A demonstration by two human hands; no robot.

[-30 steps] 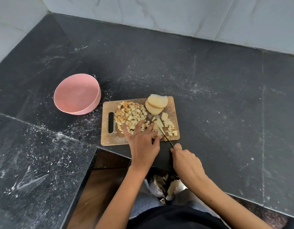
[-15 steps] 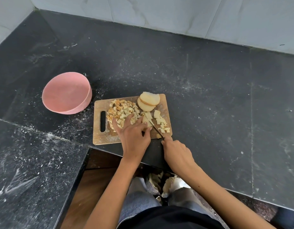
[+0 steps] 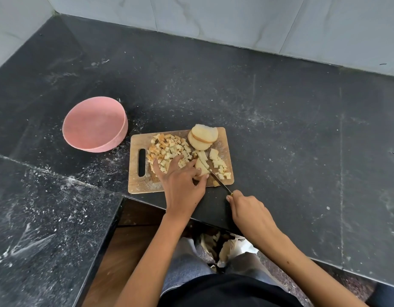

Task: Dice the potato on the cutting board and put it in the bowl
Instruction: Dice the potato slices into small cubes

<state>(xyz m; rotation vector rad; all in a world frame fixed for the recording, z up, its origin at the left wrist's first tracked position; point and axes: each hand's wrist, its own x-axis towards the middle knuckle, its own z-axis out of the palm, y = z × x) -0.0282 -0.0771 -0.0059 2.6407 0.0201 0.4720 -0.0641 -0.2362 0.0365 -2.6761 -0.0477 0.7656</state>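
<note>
A small wooden cutting board point(image 3: 136, 180) lies at the counter's front edge. A heap of diced potato point(image 3: 168, 149) covers its left half, two round potato slices point(image 3: 203, 136) are stacked at its far edge, and more cubes point(image 3: 220, 165) lie on its right side. My left hand point(image 3: 182, 185) pins a cut potato piece point(image 3: 201, 166) with its fingertips. My right hand point(image 3: 249, 211) grips the handle of a knife point(image 3: 220, 182), whose blade rests against that piece. The pink bowl point(image 3: 95, 125) stands left of the board with nothing visible inside.
The black stone counter point(image 3: 280, 134) is dusted with white specks and meets a pale tiled wall point(image 3: 236, 21) at the back. A lower black surface point(image 3: 36, 229) lies at front left. My lap, with a crumpled bag point(image 3: 229, 249), shows below the counter edge.
The knife blade has shifted along the potato piece while my left hand keeps pinning it. The view has swung slightly, so the board and bowl sit a little differently in frame.
</note>
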